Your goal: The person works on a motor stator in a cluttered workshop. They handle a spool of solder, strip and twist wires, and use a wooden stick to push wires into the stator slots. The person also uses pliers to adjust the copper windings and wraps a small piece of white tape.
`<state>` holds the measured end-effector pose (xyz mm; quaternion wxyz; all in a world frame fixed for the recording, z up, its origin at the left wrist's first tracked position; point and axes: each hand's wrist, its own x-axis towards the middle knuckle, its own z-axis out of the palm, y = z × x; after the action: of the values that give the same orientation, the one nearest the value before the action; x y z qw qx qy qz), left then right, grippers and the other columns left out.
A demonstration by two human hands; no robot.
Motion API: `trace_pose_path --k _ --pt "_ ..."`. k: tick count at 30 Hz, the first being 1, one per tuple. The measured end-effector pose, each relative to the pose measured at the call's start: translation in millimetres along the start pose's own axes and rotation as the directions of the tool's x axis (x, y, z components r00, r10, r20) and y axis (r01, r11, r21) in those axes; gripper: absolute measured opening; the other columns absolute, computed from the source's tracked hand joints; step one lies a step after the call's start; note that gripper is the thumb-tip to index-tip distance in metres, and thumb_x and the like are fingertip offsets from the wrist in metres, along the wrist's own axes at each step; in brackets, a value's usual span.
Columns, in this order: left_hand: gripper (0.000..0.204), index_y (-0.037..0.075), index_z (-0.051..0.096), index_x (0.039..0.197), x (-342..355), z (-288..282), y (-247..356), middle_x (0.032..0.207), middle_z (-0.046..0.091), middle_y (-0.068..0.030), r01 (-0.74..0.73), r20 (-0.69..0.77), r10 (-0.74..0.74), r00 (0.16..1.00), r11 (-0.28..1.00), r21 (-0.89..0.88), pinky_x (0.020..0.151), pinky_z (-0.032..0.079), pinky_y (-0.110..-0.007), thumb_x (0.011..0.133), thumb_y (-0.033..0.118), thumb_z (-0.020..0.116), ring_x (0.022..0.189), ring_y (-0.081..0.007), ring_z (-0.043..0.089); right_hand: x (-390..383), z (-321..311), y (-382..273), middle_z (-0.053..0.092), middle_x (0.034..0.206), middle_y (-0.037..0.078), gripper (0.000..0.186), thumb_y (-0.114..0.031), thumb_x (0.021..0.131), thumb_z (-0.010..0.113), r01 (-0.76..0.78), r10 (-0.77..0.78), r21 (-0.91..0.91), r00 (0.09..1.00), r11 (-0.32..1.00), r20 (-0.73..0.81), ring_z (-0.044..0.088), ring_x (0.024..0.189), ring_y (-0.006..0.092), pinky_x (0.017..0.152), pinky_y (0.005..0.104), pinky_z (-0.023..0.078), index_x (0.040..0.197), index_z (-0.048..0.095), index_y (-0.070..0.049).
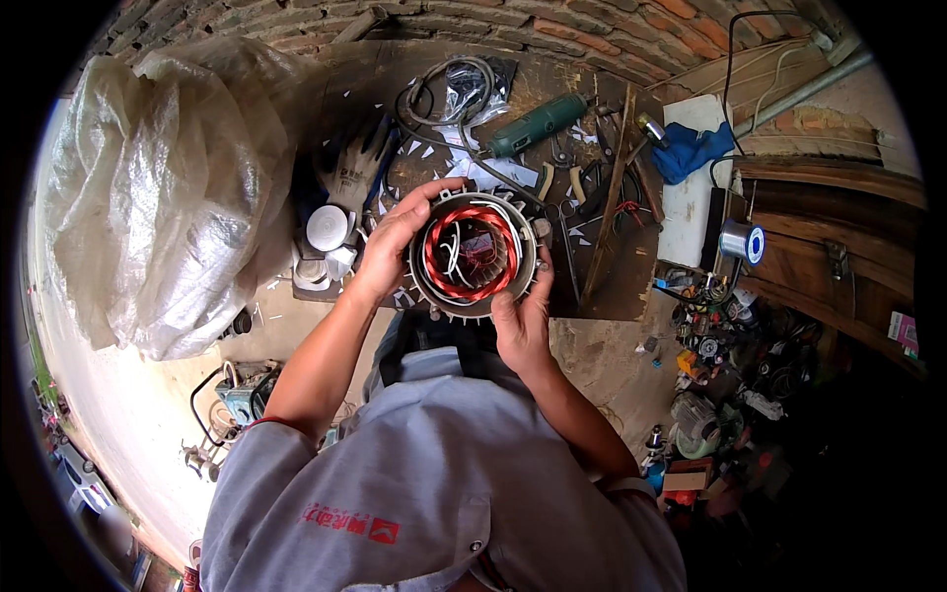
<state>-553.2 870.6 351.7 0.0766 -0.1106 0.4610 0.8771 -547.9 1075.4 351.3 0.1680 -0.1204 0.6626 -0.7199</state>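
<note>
Over the near edge of the workbench (627, 281), a round metal motor housing (421, 284) is held in both hands, its open end facing up. Whether its underside touches the bench cannot be told from this view. The left hand (391, 239) is partly open and curved about the upper-left rim, fingers reaching toward the top. The right hand (527, 324) is likewise half closed on the lower-right rim, thumb near the front edge and fingers along the right side.

Inside the housing sits a ring of red winding (472, 293), with white leads (453, 259) looping across the bore (their ends are too small to trace).

Behind the housing lie a green power tool (539, 125) and a coiled grey cable (475, 61). Scissors (564, 221) rest just right of the housing, beside a long wooden strip (610, 192). Left of it are a work glove (357, 170) and a white round object (327, 228). Farther right are a blue cloth (695, 151) and a wire spool (740, 243); translucent plastic sheeting (173, 197) bulks at far left.
</note>
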Motion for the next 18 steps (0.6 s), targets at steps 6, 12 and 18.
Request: trace_pose_path --k 6,12,18 --pt "0.066 0.004 0.031 0.146 -35.4 22.0 -17.3 0.145 0.040 -0.0153 -0.207 -0.310 0.176 0.934 0.976 -0.069 0.112 0.035 -0.039 0.089 0.031 0.052 0.133 -0.0267 0.043 41.2 -2.7 -8.6 0.055 0.126 0.013 0.069 -0.044 0.101 0.048 -0.003 -0.002 0.130 0.999 0.992 0.039 0.051 0.114 0.0165 0.098 0.0304 0.039 0.145 0.028 0.006" --pt "0.072 0.010 0.024 0.149 -53.9 42.8 -41.6 0.147 0.038 -0.0122 -0.303 -0.459 0.249 0.853 0.952 -0.046 0.114 0.032 -0.041 0.088 0.032 0.055 0.135 -0.0273 0.040 80.7 -13.9 -10.5 0.061 0.111 0.010 0.066 -0.048 0.103 0.041 -0.198 0.160 0.178 0.965 0.964 0.209 0.054 0.103 0.0119 0.092 0.0264 0.043 0.136 0.043 0.010" --pt "0.057 -0.002 0.037 0.141 -63.5 12.2 -29.3 0.141 0.045 -0.0157 -0.216 -0.397 0.174 0.901 0.974 -0.063 0.110 0.033 -0.039 0.094 0.030 0.045 0.132 -0.0249 0.042 66.7 -57.8 9.6 0.063 0.121 0.016 0.047 -0.035 0.101 0.053 -0.106 0.110 0.046 0.989 0.993 -0.098 0.061 0.106 0.0192 0.089 0.0340 0.049 0.125 0.057 0.005"
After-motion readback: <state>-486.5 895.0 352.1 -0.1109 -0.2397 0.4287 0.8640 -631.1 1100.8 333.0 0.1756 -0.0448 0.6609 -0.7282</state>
